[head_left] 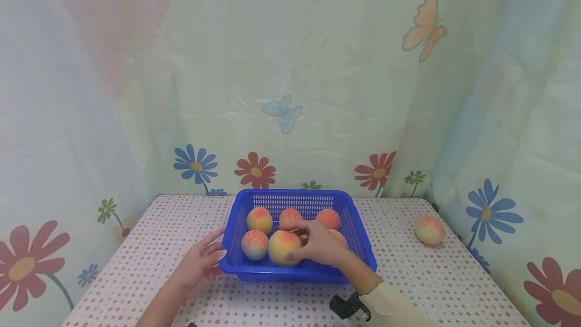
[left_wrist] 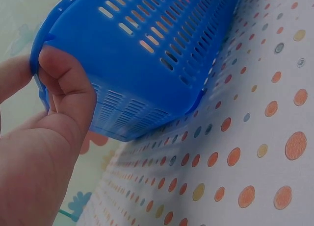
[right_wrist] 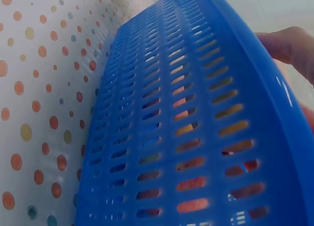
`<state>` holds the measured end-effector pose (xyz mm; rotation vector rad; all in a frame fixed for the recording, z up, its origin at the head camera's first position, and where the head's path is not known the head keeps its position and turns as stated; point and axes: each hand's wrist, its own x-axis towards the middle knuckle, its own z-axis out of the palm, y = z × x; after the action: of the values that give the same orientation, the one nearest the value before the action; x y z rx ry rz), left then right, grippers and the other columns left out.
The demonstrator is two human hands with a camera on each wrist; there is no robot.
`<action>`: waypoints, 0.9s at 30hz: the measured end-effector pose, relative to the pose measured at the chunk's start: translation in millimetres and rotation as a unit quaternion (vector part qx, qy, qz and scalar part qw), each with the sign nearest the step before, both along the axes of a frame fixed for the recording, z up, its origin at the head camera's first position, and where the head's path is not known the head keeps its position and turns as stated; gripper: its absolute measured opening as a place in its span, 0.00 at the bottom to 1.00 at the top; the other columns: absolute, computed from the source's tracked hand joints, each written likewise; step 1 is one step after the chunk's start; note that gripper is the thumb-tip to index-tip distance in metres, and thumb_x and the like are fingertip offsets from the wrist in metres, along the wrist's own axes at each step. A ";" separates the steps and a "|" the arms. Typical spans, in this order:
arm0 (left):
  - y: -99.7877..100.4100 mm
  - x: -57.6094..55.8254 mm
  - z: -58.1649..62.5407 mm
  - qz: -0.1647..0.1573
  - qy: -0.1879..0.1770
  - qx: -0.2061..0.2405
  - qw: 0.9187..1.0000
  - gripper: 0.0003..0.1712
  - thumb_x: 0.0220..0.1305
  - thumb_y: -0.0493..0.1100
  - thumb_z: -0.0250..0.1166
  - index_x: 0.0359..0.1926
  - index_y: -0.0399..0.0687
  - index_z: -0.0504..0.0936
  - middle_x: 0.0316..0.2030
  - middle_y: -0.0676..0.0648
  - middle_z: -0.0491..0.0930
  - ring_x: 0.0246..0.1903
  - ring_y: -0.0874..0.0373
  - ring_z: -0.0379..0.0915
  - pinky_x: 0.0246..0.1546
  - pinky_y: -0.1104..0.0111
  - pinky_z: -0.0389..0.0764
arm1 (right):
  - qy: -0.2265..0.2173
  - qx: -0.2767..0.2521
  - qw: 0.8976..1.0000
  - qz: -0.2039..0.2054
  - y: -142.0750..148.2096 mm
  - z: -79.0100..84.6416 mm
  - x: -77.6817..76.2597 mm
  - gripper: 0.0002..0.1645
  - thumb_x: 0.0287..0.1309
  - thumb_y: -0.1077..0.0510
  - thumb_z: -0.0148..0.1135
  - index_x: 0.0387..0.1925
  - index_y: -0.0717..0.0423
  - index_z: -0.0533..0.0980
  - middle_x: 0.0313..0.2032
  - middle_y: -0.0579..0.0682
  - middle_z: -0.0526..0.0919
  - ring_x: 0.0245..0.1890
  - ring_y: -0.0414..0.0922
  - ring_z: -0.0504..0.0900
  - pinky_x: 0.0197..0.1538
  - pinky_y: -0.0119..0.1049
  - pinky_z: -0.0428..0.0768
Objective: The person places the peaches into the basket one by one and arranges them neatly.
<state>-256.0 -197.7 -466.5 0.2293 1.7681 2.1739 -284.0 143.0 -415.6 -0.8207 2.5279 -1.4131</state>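
A blue plastic basket (head_left: 297, 275) with slotted walls stands on the table, with several peaches inside. My right hand (head_left: 320, 243) reaches over its front rim and grips a yellow-and-red peach (head_left: 282, 249) from the right side. At the left rim, my left hand (head_left: 198, 268) pinches the edge; the left wrist view shows the thumb (left_wrist: 61, 64) bent against the basket wall (left_wrist: 122, 64). Beside the gripped peach lies a pinkish peach (head_left: 254, 244). Further back sit a yellow-red peach (head_left: 259, 220) and two redder ones. The right wrist view has the basket wall (right_wrist: 162, 113) covering most of the right hand.
One more peach (head_left: 429, 230) lies outside the basket, near the table's right edge. A dotted cloth (head_left: 399, 276) covers the table. Curtains with flowers and butterflies (head_left: 281, 112) hang behind and on both sides. A black strap piece (head_left: 349, 307) is by the right wrist.
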 end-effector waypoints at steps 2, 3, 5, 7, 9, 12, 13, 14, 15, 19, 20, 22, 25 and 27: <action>0.0 0.2 -0.2 0.001 0.001 -0.001 1.000 0.44 0.75 0.38 0.60 0.82 0.50 0.46 0.61 0.44 0.78 0.56 0.51 0.81 0.55 0.61 0.85 | 0.004 0.009 1.000 0.003 -2.5 -0.1 -0.7 0.35 0.48 0.47 0.81 0.60 0.42 0.81 0.56 0.42 0.86 0.58 0.49 0.82 0.58 0.43 0.83; 0.0 0.4 -0.2 0.001 0.001 -0.002 1.000 0.44 0.75 0.39 0.60 0.82 0.50 0.46 0.60 0.44 0.78 0.55 0.52 0.81 0.54 0.61 0.85 | 0.007 0.015 1.000 0.005 -3.7 -0.3 -0.9 0.35 0.48 0.47 0.81 0.60 0.42 0.81 0.56 0.41 0.86 0.58 0.48 0.82 0.58 0.43 0.83; 0.1 0.6 -0.2 0.001 0.001 -0.001 1.000 0.44 0.75 0.39 0.60 0.82 0.50 0.46 0.60 0.44 0.78 0.55 0.52 0.82 0.54 0.61 0.85 | 0.009 0.027 1.000 0.006 -5.8 0.0 -0.7 0.34 0.49 0.45 0.81 0.60 0.40 0.82 0.56 0.39 0.86 0.57 0.45 0.82 0.58 0.42 0.84; 0.2 0.8 -0.2 0.001 0.000 0.001 1.000 0.44 0.75 0.38 0.60 0.82 0.50 0.47 0.60 0.45 0.79 0.54 0.53 0.82 0.54 0.62 0.85 | 0.008 0.038 0.999 0.009 -7.5 0.7 0.5 0.34 0.49 0.44 0.81 0.59 0.38 0.81 0.56 0.38 0.85 0.56 0.43 0.82 0.57 0.41 0.83; 0.4 0.8 -0.1 0.001 -0.001 0.002 1.000 0.44 0.75 0.38 0.60 0.82 0.50 0.47 0.59 0.45 0.78 0.54 0.53 0.82 0.54 0.62 0.85 | 0.013 0.049 0.999 0.014 -8.8 1.2 1.9 0.34 0.49 0.44 0.80 0.60 0.37 0.81 0.56 0.38 0.85 0.55 0.42 0.82 0.56 0.40 0.84; 0.6 0.6 0.2 0.000 -0.001 0.002 1.000 0.44 0.75 0.38 0.60 0.82 0.51 0.47 0.59 0.44 0.78 0.54 0.54 0.81 0.54 0.62 0.85 | 0.021 0.060 0.998 0.017 -10.2 1.7 3.5 0.35 0.49 0.44 0.80 0.60 0.38 0.81 0.57 0.39 0.85 0.54 0.41 0.83 0.55 0.38 0.84; 0.7 0.6 0.3 0.000 -0.001 0.002 1.000 0.44 0.75 0.39 0.60 0.82 0.51 0.47 0.59 0.44 0.78 0.54 0.54 0.81 0.54 0.62 0.85 | 0.025 0.062 0.998 0.020 -10.6 1.6 3.6 0.35 0.49 0.44 0.80 0.61 0.39 0.81 0.57 0.39 0.85 0.54 0.41 0.83 0.55 0.38 0.84; 0.7 0.6 0.4 0.000 0.000 0.001 1.000 0.44 0.75 0.39 0.60 0.82 0.51 0.47 0.59 0.44 0.78 0.54 0.54 0.81 0.54 0.62 0.85 | 0.027 0.063 0.997 0.022 -11.0 1.5 3.7 0.35 0.49 0.45 0.80 0.61 0.41 0.81 0.58 0.40 0.85 0.54 0.42 0.83 0.55 0.38 0.84; 0.7 0.6 0.5 -0.001 0.000 0.001 1.000 0.44 0.75 0.39 0.60 0.82 0.51 0.47 0.59 0.44 0.78 0.53 0.54 0.81 0.54 0.62 0.85 | 0.027 0.064 0.997 0.022 -11.3 1.3 3.8 0.35 0.49 0.45 0.80 0.61 0.41 0.80 0.58 0.40 0.85 0.54 0.41 0.83 0.55 0.38 0.84; 0.3 0.9 0.9 -0.002 0.002 0.001 1.000 0.44 0.75 0.39 0.60 0.82 0.50 0.46 0.58 0.44 0.78 0.53 0.55 0.81 0.53 0.63 0.86 | 0.026 0.062 0.997 0.027 -12.9 1.5 4.0 0.35 0.49 0.47 0.80 0.61 0.46 0.80 0.57 0.41 0.85 0.54 0.42 0.82 0.57 0.40 0.83; 0.1 1.1 0.9 -0.003 0.002 0.001 1.000 0.44 0.75 0.39 0.60 0.82 0.50 0.46 0.58 0.45 0.78 0.52 0.56 0.81 0.53 0.63 0.86 | 0.024 0.060 0.998 0.027 -13.3 1.5 4.2 0.35 0.50 0.48 0.79 0.60 0.47 0.81 0.56 0.42 0.86 0.54 0.42 0.83 0.58 0.41 0.84; -0.2 1.3 0.9 -0.003 0.002 0.001 1.000 0.44 0.75 0.39 0.60 0.82 0.50 0.46 0.58 0.45 0.78 0.52 0.56 0.82 0.53 0.63 0.86 | 0.019 0.058 0.998 0.029 -14.0 1.7 4.5 0.32 0.51 0.49 0.79 0.59 0.49 0.82 0.54 0.44 0.87 0.53 0.44 0.83 0.57 0.43 0.85; -0.4 1.4 0.7 -0.001 0.003 0.001 1.000 0.44 0.75 0.39 0.60 0.82 0.50 0.46 0.58 0.45 0.78 0.51 0.56 0.81 0.52 0.63 0.86 | 0.013 0.060 0.998 0.031 -14.5 1.4 5.1 0.28 0.54 0.51 0.77 0.57 0.52 0.83 0.52 0.46 0.88 0.52 0.45 0.85 0.56 0.44 0.86; -0.4 1.3 0.4 0.000 0.003 0.001 1.000 0.44 0.75 0.39 0.60 0.82 0.50 0.46 0.58 0.44 0.78 0.52 0.56 0.81 0.53 0.63 0.86 | 0.010 0.061 0.998 0.030 -14.5 1.6 6.0 0.26 0.56 0.51 0.77 0.56 0.52 0.83 0.51 0.47 0.88 0.51 0.44 0.85 0.55 0.44 0.87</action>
<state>-254.7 -198.0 -466.1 0.2373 1.7692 2.1766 -278.0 128.5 -414.0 -0.8861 2.5521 -1.2241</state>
